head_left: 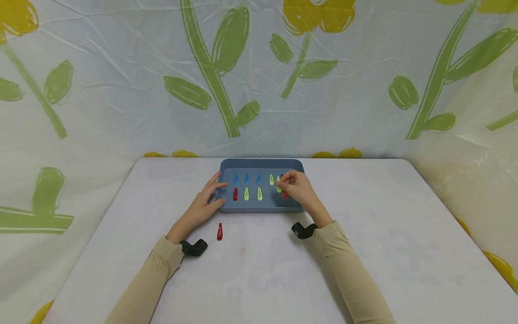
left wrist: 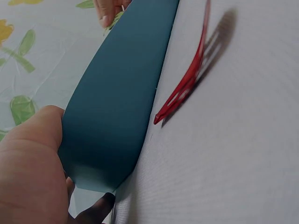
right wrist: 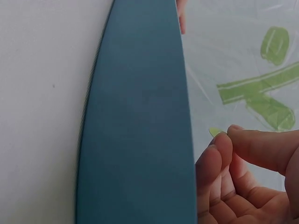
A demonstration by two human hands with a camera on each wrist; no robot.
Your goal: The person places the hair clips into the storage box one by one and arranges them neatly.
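A blue-grey tray (head_left: pixel 259 209) holds snap hair clips in two rows. Blue clips (head_left: pixel 247 179) and a yellow-green clip (head_left: pixel 271 179) lie in the far row; a red clip (head_left: pixel 235 194) and two yellow-green clips (head_left: pixel 260 194) lie in the near one. Over the tray's right part, my right hand (head_left: pixel 298 186) pinches another yellow-green hair clip (head_left: pixel 278 185) between thumb and fingertips; its tip (right wrist: pixel 215 132) shows in the right wrist view. My left hand (head_left: pixel 204 201) rests at the tray's left edge, fingers spread. The right hand hides the tray's right end.
Another red clip (head_left: pixel 220 231) lies on the white table (head_left: pixel 251 274) in front of the tray, near the left wrist. A flower-patterned sheet (head_left: pixel 259 126) hangs behind the table. Each wrist carries a small dark camera (head_left: pixel 303 231).
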